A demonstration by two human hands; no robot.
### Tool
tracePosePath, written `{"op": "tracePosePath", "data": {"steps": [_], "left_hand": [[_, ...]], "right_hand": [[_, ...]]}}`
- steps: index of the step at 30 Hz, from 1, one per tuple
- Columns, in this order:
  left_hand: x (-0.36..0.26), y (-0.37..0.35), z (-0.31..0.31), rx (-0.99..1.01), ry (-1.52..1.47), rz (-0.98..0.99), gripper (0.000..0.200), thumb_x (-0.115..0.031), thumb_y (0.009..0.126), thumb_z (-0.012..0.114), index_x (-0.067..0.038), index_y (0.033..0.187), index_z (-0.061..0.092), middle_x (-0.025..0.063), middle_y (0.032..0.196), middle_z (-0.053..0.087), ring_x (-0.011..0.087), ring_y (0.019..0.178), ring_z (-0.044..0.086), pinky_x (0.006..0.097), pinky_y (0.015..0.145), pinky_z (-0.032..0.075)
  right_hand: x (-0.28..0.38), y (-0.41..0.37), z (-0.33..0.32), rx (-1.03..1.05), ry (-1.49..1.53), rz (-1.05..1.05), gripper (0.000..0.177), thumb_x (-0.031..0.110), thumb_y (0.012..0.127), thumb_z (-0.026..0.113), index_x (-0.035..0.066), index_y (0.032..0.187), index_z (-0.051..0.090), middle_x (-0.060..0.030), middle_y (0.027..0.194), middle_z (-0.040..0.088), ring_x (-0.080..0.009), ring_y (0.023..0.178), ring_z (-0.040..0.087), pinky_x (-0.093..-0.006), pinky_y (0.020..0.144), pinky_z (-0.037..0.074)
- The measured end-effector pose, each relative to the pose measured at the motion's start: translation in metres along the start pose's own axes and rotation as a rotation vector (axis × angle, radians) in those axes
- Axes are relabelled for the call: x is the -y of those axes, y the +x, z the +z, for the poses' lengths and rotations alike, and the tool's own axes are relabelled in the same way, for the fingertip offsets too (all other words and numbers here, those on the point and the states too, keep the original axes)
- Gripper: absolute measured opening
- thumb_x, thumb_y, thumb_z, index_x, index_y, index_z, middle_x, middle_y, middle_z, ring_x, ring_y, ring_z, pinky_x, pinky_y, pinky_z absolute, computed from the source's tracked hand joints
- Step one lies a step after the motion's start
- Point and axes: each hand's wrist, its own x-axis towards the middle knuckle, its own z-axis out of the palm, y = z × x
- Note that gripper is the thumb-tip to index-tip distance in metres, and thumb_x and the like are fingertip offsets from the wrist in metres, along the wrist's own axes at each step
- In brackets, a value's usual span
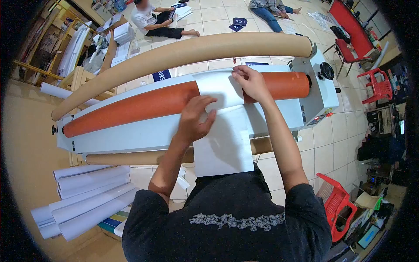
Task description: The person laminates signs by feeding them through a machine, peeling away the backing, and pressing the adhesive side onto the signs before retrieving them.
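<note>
A white sheet [223, 148] lies over the orange roller [144, 109] of a long, pale laminating machine [126, 140] and hangs down toward my body. A crease or edge runs across it just below the roller. My left hand [196, 118] is at the sheet's left side, thumb and fingers apart and curved over the paper. With fingertips bunched at the sheet's upper right edge, my right hand [251, 83] pinches it on top of the roller. The palm side of this hand is hidden.
A thick brown cardboard tube [196, 49] spans the machine's far side. At its right end is a black hand wheel [327, 70]. Rolled white sheets [91, 196] lie at lower left. A red plastic chair [338, 209] stands at right. Two people [150, 22] sit on the floor beyond.
</note>
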Motion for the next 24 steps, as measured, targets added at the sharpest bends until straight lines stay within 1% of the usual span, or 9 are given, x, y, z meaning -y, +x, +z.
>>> {"op": "tracePosePath", "data": {"steps": [2,4,6,8,10,12,13,18,24], "left_hand": [[0.015,0.018,0.020,0.064,0.091,0.075,0.033,-0.019,0.088,0.055,-0.001,0.116,0.057,0.0180,0.113,0.060,0.0347,0.108,0.057,0.0444,0.094,0.045],[0.041,0.028,0.040,0.139,0.328,0.123,0.043,-0.024,0.090,0.054,-0.002,0.126,0.050,0.0180,0.130,0.052,0.0370,0.123,0.046,0.0504,0.104,0.035],[0.062,0.035,0.050,0.210,0.383,0.076,0.046,-0.027,0.092,0.052,-0.003,0.130,0.046,0.0184,0.134,0.048,0.0369,0.126,0.043,0.0506,0.106,0.032],[0.077,0.037,0.057,0.327,0.437,-0.002,0.048,-0.032,0.095,0.046,-0.005,0.135,0.043,0.0176,0.140,0.043,0.0356,0.129,0.041,0.0508,0.108,0.029],[0.090,0.038,0.062,0.326,0.433,0.003,0.048,-0.032,0.096,0.045,-0.005,0.135,0.044,0.0177,0.140,0.044,0.0345,0.129,0.041,0.0506,0.108,0.029],[0.094,0.038,0.061,0.342,0.426,0.007,0.047,-0.032,0.096,0.044,-0.005,0.134,0.044,0.0178,0.139,0.044,0.0334,0.130,0.041,0.0505,0.108,0.030],[0.094,0.040,0.059,0.338,0.402,0.000,0.046,-0.032,0.096,0.044,-0.004,0.133,0.046,0.0178,0.138,0.045,0.0324,0.130,0.041,0.0497,0.108,0.030],[0.096,0.051,0.055,0.342,0.308,0.007,0.045,-0.031,0.096,0.045,-0.003,0.130,0.049,0.0180,0.137,0.047,0.0315,0.129,0.041,0.0464,0.107,0.032],[0.093,0.054,0.047,0.427,0.243,-0.099,0.050,-0.036,0.098,0.038,-0.002,0.135,0.045,0.0188,0.141,0.043,0.0307,0.133,0.037,0.0445,0.111,0.025]], "right_hand": [[-0.017,0.018,0.008,0.014,-0.035,0.062,0.037,0.026,0.084,0.064,0.003,0.112,0.064,-0.0124,0.101,0.070,-0.0225,0.085,0.067,-0.0325,0.079,0.052],[-0.031,0.022,0.016,-0.030,-0.050,0.051,0.035,0.025,0.083,0.064,0.003,0.110,0.064,-0.0130,0.099,0.069,-0.0240,0.084,0.067,-0.0333,0.078,0.052],[-0.024,0.016,0.014,-0.072,-0.065,0.040,0.033,0.023,0.083,0.064,0.002,0.108,0.065,-0.0136,0.098,0.069,-0.0255,0.083,0.067,-0.0341,0.077,0.052],[-0.008,-0.011,0.008,-0.168,-0.237,-0.102,0.023,0.019,0.081,0.063,0.002,0.097,0.065,-0.0159,0.089,0.067,-0.0309,0.077,0.065,-0.0375,0.073,0.052],[-0.012,-0.041,0.006,-0.068,-0.315,-0.583,0.013,0.013,0.081,0.063,0.003,0.090,0.065,-0.0109,0.075,0.061,-0.0248,0.065,0.061,-0.0349,0.058,0.049],[-0.008,-0.074,0.014,0.208,-0.494,-0.607,0.011,0.014,0.081,0.061,0.003,0.085,0.064,-0.0115,0.073,0.059,-0.0308,0.067,0.061,-0.0406,0.058,0.050],[-0.017,-0.085,0.024,0.253,-0.647,-0.623,0.011,0.013,0.081,0.060,0.004,0.086,0.065,-0.0088,0.073,0.060,-0.0277,0.066,0.062,-0.0391,0.054,0.050],[-0.060,-0.082,0.056,0.225,-0.890,-0.665,0.009,0.009,0.079,0.056,0.005,0.082,0.063,-0.0067,0.075,0.062,-0.0221,0.066,0.065,-0.0360,0.057,0.052],[-0.063,-0.075,0.058,0.261,-0.920,-0.698,0.008,0.008,0.078,0.054,0.005,0.080,0.062,-0.0073,0.080,0.060,-0.0212,0.071,0.063,-0.0331,0.065,0.050]]}}
